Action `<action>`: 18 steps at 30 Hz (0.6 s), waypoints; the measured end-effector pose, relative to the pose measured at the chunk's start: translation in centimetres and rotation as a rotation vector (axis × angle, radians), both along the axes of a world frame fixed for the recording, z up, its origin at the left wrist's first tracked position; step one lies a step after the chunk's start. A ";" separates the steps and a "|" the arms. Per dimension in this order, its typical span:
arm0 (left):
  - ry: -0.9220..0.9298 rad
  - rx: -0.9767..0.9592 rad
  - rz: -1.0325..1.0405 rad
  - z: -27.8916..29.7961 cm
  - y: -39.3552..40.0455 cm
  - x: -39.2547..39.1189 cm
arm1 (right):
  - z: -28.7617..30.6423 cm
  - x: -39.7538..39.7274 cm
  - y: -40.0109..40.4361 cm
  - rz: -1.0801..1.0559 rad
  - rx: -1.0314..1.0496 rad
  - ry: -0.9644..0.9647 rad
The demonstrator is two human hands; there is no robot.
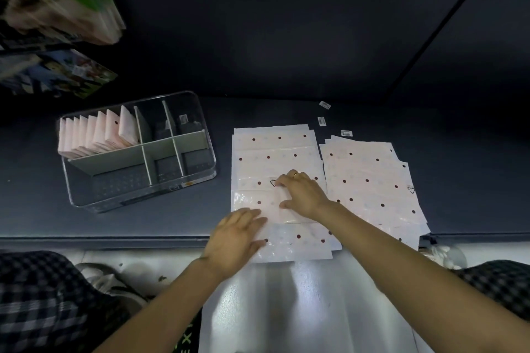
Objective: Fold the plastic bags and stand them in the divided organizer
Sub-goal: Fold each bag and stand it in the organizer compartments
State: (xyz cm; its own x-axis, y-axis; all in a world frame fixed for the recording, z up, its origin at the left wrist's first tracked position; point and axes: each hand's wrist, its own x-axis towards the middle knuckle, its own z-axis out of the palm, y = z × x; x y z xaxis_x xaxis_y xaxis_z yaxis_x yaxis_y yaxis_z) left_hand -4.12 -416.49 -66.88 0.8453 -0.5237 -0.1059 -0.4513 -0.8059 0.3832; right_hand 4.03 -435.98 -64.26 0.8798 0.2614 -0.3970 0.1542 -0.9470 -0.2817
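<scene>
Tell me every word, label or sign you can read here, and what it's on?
Triangle mark on the bag under the right hand: a symbol, no readable text.
Triangle mark on the right stack of bags: same.
Small white stickers on the dark surface: too small.
Sticker on the organizer: blurred.
Packages top left: blurred.
</scene>
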 end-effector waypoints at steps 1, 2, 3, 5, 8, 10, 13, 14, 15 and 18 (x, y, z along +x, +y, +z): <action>0.009 0.034 -0.012 -0.3 0.0 -0.1 | -0.2 0.2 0.1 -0.023 0.006 0.024; 0.010 0.053 -0.019 -0.5 0.1 -0.1 | -0.2 0.5 0.1 -0.053 0.015 0.055; 0.009 0.063 -0.025 -0.7 0.3 -0.1 | -0.3 0.8 0.2 -0.076 0.017 0.092; 0.006 0.085 -0.039 -0.8 0.5 0.0 | -0.2 1.5 0.2 -0.071 -0.029 0.155; 0.029 0.102 -0.040 -0.9 0.6 0.1 | 0.1 2.1 0.6 -0.020 -0.106 0.187; 0.050 0.085 -0.007 -0.8 0.7 0.2 | 0.3 2.0 0.6 -0.010 -0.068 0.186; 0.064 -0.055 0.130 -0.1 0.9 0.3 | 0.9 1.3 0.1 -0.075 0.107 0.187; 0.068 -0.126 0.195 0.3 0.9 0.3 | 1.3 0.8 -0.2 -0.123 0.176 0.197; 0.071 -0.196 0.273 0.8 0.8 0.3 | 1.8 0.3 -0.5 -0.192 0.259 0.216; 0.199 -0.469 0.599 2.6 0.0 0.2 | 3.3 -1.7 -1.2 -0.462 0.600 0.284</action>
State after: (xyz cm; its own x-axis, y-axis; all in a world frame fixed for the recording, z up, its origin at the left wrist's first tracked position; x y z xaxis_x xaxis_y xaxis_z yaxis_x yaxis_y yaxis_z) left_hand -3.94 -416.48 -64.30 0.9862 -0.0126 -0.1654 0.1214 -0.6247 0.7714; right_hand 2.34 -437.19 -60.95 0.8377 0.1359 -0.5290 -0.3693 -0.5725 -0.7320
